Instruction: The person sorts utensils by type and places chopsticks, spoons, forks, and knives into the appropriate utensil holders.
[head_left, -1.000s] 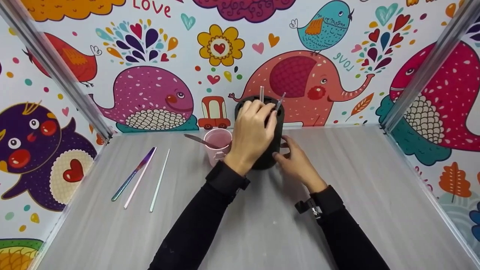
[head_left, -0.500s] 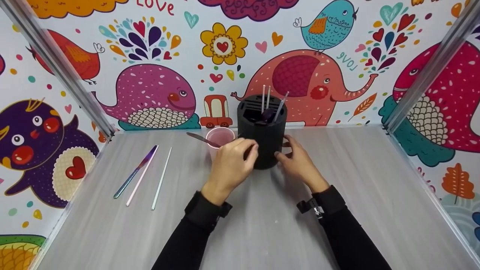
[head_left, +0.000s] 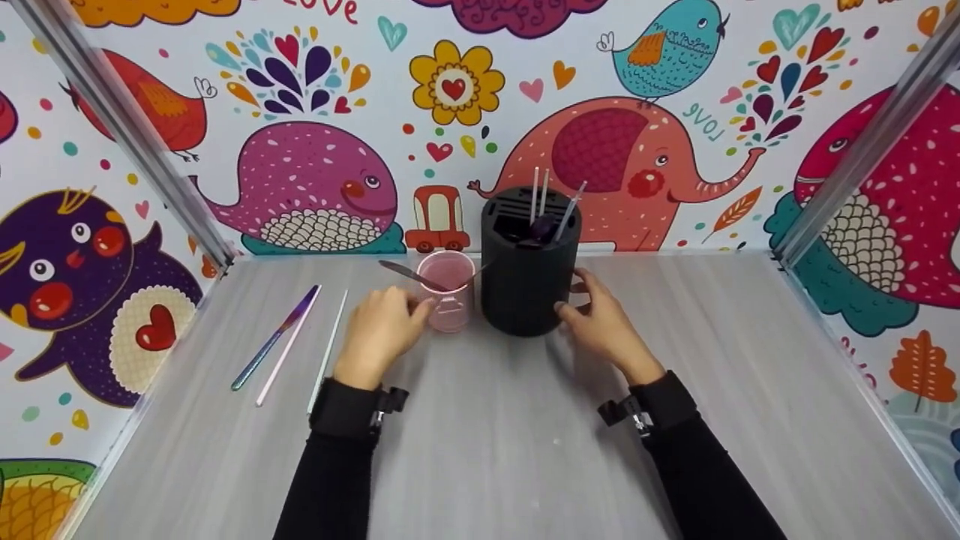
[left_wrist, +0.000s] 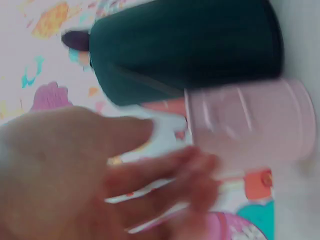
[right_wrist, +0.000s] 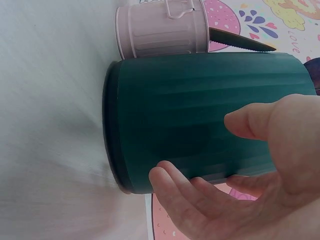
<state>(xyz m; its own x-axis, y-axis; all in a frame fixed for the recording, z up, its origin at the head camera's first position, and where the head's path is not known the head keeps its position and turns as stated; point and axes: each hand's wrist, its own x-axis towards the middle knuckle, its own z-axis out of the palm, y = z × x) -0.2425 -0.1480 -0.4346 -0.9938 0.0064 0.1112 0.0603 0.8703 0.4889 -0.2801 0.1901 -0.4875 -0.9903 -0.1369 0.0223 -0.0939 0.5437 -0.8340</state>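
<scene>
My left hand (head_left: 381, 330) hovers left of a pink ribbed cup (head_left: 450, 311), fingers loosely bent and nothing between them; it blurs in the left wrist view. A dark serrated knife (head_left: 401, 271) leans out of the cup, and another thin dark piece pokes out at its right. Beside it stands a black cylindrical utensil holder (head_left: 529, 289) with a slotted top, looking dark green in the wrist views. Slim pale sticks (head_left: 535, 191) and a dark purple utensil head (head_left: 545, 226) rise from it. My right hand (head_left: 607, 322) holds the holder's right side, thumb in front, fingers round the edge.
On the table's left lie an iridescent table knife (head_left: 274, 341), a pinkish slim stick (head_left: 283, 356) close by it, and a pale stick (head_left: 330, 349) partly behind my left wrist. Cartoon-printed walls (head_left: 510, 60) and metal posts (head_left: 142, 142) bound the grey table (head_left: 480, 450).
My left hand has come away from the holder's top, moving left and down past the cup, empty. An extra pale stick now shows in the holder. The right hand stays at its side.
</scene>
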